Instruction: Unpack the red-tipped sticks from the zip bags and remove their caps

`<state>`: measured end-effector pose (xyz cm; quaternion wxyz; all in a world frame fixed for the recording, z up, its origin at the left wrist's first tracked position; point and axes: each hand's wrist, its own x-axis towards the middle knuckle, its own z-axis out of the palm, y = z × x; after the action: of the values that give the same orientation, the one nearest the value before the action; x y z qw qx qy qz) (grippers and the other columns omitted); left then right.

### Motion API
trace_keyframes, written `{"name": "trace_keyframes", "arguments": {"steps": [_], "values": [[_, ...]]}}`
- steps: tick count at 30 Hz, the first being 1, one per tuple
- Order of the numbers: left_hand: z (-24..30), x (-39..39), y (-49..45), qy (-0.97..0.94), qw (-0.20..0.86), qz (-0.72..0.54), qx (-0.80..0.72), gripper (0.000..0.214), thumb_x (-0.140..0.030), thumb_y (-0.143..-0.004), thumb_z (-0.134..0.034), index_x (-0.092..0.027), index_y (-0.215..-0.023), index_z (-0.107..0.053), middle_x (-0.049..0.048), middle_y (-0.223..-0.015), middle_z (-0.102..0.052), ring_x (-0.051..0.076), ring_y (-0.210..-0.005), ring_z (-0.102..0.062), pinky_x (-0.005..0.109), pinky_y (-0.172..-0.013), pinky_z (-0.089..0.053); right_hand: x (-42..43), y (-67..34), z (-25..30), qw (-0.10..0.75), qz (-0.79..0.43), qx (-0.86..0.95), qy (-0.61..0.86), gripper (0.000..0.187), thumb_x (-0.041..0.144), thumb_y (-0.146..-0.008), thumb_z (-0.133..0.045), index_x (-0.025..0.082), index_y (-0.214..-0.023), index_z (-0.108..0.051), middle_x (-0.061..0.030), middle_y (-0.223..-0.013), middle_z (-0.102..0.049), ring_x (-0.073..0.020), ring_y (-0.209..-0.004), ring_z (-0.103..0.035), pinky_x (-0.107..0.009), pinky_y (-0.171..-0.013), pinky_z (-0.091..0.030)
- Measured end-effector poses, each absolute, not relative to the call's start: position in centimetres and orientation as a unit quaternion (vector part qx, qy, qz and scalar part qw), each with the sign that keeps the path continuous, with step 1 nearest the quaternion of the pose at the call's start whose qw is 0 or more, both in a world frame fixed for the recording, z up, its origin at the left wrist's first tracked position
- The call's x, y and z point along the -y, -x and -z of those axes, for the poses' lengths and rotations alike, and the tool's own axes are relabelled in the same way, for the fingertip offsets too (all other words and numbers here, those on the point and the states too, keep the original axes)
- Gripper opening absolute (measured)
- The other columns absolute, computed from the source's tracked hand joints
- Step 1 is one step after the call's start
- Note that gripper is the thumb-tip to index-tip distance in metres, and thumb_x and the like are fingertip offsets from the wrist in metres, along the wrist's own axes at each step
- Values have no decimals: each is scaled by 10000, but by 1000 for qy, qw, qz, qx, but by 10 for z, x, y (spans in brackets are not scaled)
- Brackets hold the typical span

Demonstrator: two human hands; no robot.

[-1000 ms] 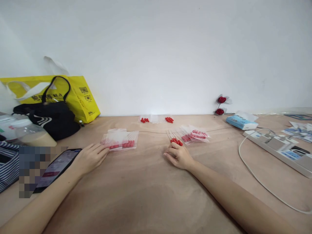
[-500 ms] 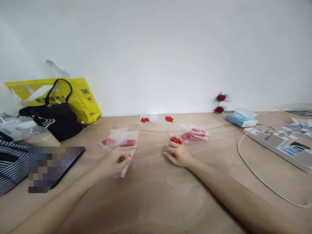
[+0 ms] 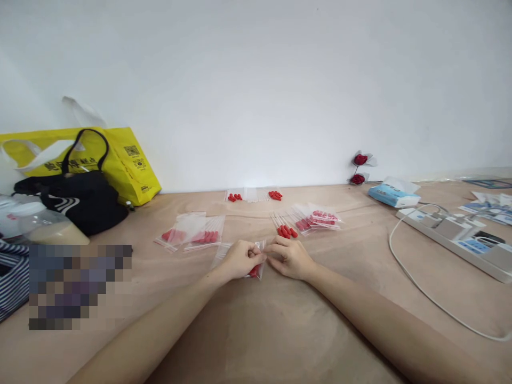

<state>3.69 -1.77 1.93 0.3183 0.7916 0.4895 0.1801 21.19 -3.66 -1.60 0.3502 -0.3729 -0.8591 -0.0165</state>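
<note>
A wide tan worktop [image 3: 248,330] runs back to a white wall. At far left a yellow carrier bag [image 3: 128,160] leans behind a black handbag [image 3: 86,205], and at far right lies a white power strip [image 3: 460,237]. Mid-worktop the left hand [image 3: 239,260] and right hand [image 3: 292,258] meet, the fingers of each pinching the top edge of a small clear bag [image 3: 260,247] with red pieces inside, low over the worktop. The step looks like working the bag's mouth; such thin film calls for a light, even pinch. Filled bags [image 3: 192,234] lie to the left, red-tipped sticks [image 3: 286,230] just beyond the right hand
</note>
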Motion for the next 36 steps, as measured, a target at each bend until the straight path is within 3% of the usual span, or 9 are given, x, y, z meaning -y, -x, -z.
{"name": "trace_keyframes", "arguments": {"steps": [9, 19, 28, 36], "values": [[-13, 18, -33, -783, 338, -194, -485, 275, -381, -687, -515, -152, -537, -527, -32, -446, -502, 90, -432, -427, 199, -435, -293, 34, -211, 17, 350, 72, 865, 351, 104, 210, -775, -496, 187, -704, -570, -10, -763, -562, -93, -656, -504, -205, -531, -330], [-11, 18, -32, -771, 387, -196, -467, 257, -360, -680, -531, -146, -537, -526, -16, -461, -527, 91, -436, -444, 202, -440, -316, 31, -209, 12, 319, 47, 880, 349, 38, 198, -760, -520, 197, -763, -558, -8, -803, -550, -98, -688, -509, -202, -544, -335], [-18, 22, -34, -745, 413, -214, -478, 267, -369, -667, -543, -146, -527, -498, -33, -443, -480, 80, -418, -419, 198, -424, -309, 30, -210, 11, 313, 136, 890, 303, 176, 217, -827, -438, 195, -725, -581, -20, -767, -562, -105, -664, -478, -229, -548, -310], [-18, 23, -35, -776, 335, -195, -498, 184, -270, -679, -495, -156, -534, -503, -25, -464, -500, 96, -447, -449, 209, -455, -313, 29, -205, 15, 322, 209, 873, 301, 274, 212, -854, -415, 188, -635, -579, -14, -644, -551, -109, -609, -423, -263, -484, -228]]}}
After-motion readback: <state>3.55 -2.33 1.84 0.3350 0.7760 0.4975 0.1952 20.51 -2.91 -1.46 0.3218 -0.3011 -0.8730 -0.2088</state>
